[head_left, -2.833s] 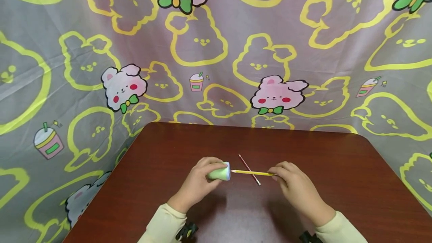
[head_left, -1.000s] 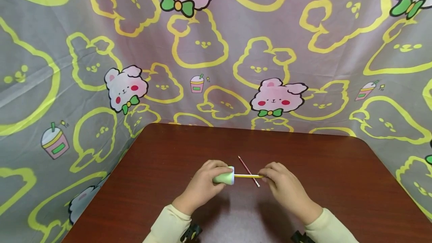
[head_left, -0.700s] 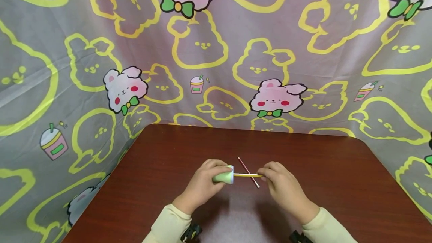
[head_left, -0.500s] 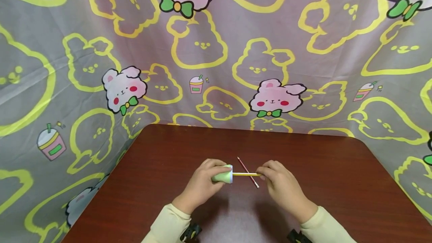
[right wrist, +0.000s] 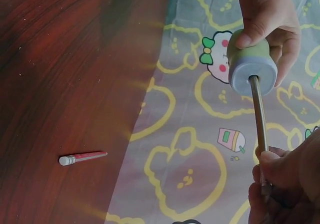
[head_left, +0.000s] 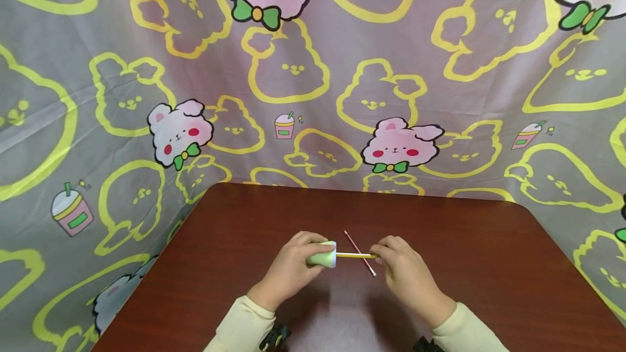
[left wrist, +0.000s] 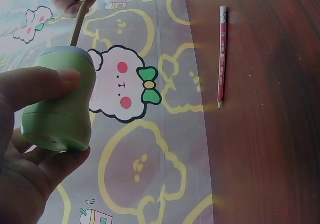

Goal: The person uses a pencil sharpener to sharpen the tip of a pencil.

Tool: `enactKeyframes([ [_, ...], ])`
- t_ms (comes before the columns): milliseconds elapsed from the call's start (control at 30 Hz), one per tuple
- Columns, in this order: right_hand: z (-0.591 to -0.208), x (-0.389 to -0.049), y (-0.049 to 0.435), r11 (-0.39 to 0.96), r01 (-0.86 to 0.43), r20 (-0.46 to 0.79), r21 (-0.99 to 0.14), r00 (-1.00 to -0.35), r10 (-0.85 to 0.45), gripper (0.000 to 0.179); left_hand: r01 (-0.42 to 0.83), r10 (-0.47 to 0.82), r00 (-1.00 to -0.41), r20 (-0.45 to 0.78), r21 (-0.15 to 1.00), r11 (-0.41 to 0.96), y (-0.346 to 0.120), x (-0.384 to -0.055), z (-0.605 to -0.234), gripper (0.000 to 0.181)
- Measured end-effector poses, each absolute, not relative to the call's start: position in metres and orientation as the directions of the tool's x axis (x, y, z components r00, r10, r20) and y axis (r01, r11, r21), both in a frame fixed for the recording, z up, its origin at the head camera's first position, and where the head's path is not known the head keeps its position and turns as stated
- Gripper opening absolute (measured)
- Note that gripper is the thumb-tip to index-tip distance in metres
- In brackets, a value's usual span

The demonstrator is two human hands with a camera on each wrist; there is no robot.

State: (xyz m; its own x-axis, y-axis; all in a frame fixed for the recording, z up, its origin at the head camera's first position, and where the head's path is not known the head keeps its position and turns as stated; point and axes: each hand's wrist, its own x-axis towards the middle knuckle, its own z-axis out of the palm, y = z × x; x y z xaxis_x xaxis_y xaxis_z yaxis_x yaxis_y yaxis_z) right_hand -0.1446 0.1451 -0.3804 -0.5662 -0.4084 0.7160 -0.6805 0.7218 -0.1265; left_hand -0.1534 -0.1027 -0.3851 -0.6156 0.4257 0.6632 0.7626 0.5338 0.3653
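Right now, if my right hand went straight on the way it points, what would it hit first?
Probably the green sharpener in your left hand, since the yellow pencil your right hand holds runs into it. The red pencil seems lower, on the table.

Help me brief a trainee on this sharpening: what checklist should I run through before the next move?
1. Left hand holding the green sharpener: ok, gripped around its body.
2. Right hand holding the yellow pencil: ok, pinched near its outer end.
3. Yellow pencil in the sharpener's opening: ok, its front end is inside.
4. Red pencil out of the way: ok, lying on the table, touching neither hand.
5. Yellow pencil's point sharp: cannot tell, hidden inside the sharpener.
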Motion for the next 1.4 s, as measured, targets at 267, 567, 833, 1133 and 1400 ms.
enactKeyframes([
  [267,-0.380,-0.146,0.146,0.718,-0.688,0.716,-0.109,-0.555,-0.423,0.027,0.763,0.424,-0.616,0.663,0.371,0.529,-0.101,-0.153,-0.385,0.042],
  [567,-0.377,-0.151,0.151,0.713,-0.689,0.664,-0.130,-0.594,-0.454,0.025,0.732,0.413,-0.664,0.623,0.429,0.530,-0.107,-0.154,-0.385,0.045],
  [833,-0.377,-0.152,0.155,0.689,-0.703,0.673,-0.180,-0.598,-0.435,0.027,0.712,0.409,-0.690,0.598,0.460,0.530,-0.109,-0.153,-0.381,0.045],
  [1133,-0.379,-0.155,0.161,0.630,-0.758,0.734,-0.167,-0.522,-0.434,0.034,0.701,0.397,-0.706,0.586,0.500,0.508,-0.112,-0.151,-0.379,0.045],
  [1400,-0.383,-0.157,0.162,0.575,-0.811,0.806,-0.110,-0.411,-0.426,0.018,0.687,0.394,-0.725,0.565,0.556,0.467,-0.113,-0.152,-0.380,0.044],
])
